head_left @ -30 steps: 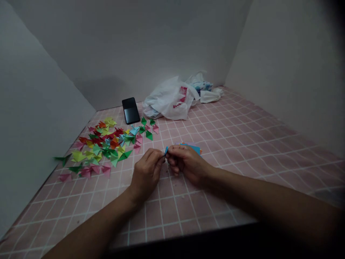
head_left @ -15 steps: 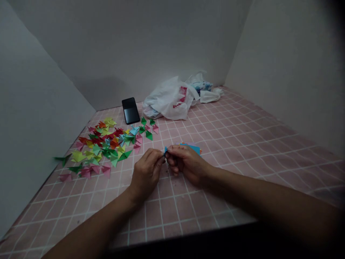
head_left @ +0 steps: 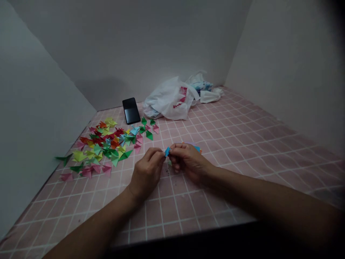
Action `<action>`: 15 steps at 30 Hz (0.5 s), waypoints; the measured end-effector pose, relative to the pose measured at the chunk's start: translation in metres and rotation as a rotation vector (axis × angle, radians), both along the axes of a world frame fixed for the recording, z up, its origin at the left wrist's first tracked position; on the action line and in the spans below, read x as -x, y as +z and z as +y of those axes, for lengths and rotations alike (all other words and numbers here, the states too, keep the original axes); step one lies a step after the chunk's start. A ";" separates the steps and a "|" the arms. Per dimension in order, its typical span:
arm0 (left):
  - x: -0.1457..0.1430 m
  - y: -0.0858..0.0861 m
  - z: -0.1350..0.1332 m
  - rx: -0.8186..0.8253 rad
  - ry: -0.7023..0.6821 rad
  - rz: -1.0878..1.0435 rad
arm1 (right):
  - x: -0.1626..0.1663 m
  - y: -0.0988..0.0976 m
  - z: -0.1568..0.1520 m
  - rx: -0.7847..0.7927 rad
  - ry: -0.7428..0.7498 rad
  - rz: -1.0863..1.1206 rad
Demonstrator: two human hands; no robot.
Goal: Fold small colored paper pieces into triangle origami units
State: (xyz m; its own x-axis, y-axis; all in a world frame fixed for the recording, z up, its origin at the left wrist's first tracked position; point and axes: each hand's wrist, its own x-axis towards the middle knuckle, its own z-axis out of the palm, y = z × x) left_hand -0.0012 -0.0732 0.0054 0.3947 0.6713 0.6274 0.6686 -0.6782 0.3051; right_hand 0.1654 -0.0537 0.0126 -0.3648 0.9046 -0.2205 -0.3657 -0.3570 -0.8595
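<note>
Between my two hands is a small folded piece of blue paper point(head_left: 167, 151), held up over the table. My left hand point(head_left: 150, 169) pinches its left side with thumb and fingers. The fingertips of my right hand point(head_left: 187, 160) close on its right side, the other fingers curled under. Just behind my right hand lie sheets of coloured paper point(head_left: 198, 148), blue with orange edges, partly hidden by the hand. To the left spreads a pile of folded paper figures point(head_left: 107, 144) in red, green, yellow, pink and light blue.
A black phone point(head_left: 131, 110) lies behind the paper figures. White plastic bags point(head_left: 172, 99) with red print sit against the back wall. A pink checked cloth point(head_left: 229, 144) covers the table, with pale walls point(head_left: 285, 72) on three sides.
The blue paper has turned and shows more of its face between my fingertips. My right hand has shifted slightly and hides more of the paper sheets.
</note>
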 end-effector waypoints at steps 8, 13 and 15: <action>-0.001 0.008 -0.003 0.514 -0.022 -0.338 | 0.006 0.000 -0.007 -0.226 0.011 -0.245; -0.003 0.009 -0.005 0.465 0.031 -0.388 | 0.007 -0.002 -0.009 -0.484 -0.043 -0.409; -0.003 0.010 -0.005 0.450 0.050 -0.415 | 0.007 -0.003 -0.009 -0.523 -0.055 -0.427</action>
